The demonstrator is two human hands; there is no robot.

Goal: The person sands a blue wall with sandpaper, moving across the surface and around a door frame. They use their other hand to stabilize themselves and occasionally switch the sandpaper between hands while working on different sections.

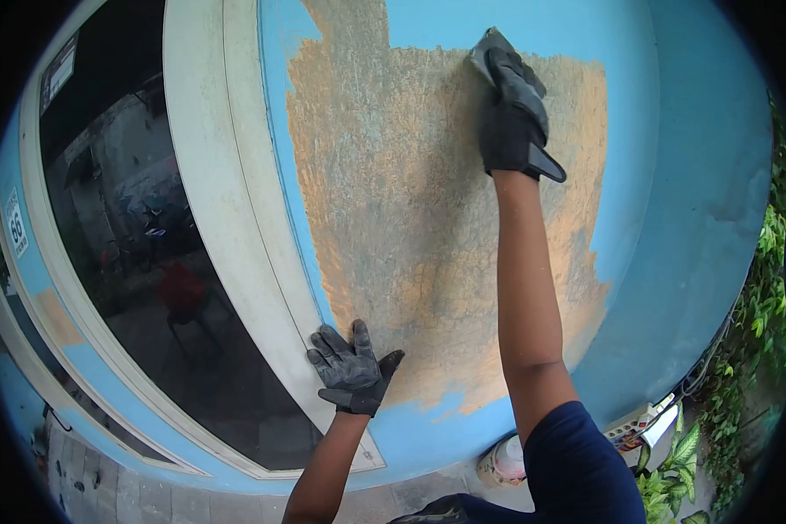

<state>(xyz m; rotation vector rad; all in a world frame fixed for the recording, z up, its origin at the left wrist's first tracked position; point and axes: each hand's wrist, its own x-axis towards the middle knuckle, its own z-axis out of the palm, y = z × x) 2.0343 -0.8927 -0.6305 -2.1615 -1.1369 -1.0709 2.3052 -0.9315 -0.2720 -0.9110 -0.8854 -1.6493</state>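
My right hand (517,100), in a black and grey work glove, is high on the wall with its fingers closed over a piece of sandpaper (491,39), grey and flat, pressed to the surface. Only the sandpaper's upper corner shows; the glove covers the rest. Beneath it is a rough tan and grey patch (410,192) on the light blue wall (515,22). Lower down and to the left, my left hand (351,367), gloved too, lies flat with fingers spread where the patch's lower left edge meets the white frame. It holds nothing.
A white window frame (227,157) with dark glass (140,218) runs down the left. On the ground below stand a paint bucket (503,461) and a power strip (629,432). Leafy plants (672,463) grow at the lower right, beside the blue side wall (707,175).
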